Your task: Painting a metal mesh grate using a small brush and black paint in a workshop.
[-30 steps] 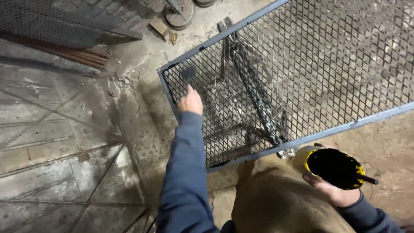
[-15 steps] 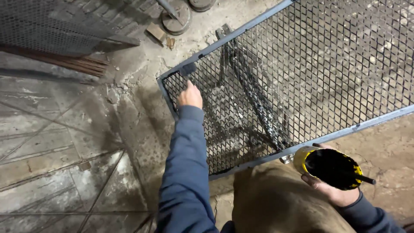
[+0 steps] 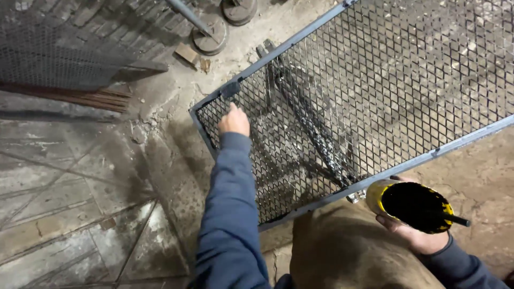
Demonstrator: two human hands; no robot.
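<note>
**Materials and finishes**

Mesh panel [image 3: 375, 80]: expanded metal, matt dark, in a grey-painted metal frame. Paint can [image 3: 409, 206]: yellow outside, glossy black wet inside. Brush [image 3: 231, 90]: dark bristles. Floor [image 3: 80, 187]: rough, dusty, cracked concrete. Sleeve [image 3: 230, 214]: matt blue cloth.

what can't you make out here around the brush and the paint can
Head view only:
- Brush: motion-blurred; its handle is hidden inside the left hand.
- Paint can: contents a black mass, level unreadable; the right hand covers its underside.
- Mesh panel: cut off by the top and right edges.
</note>
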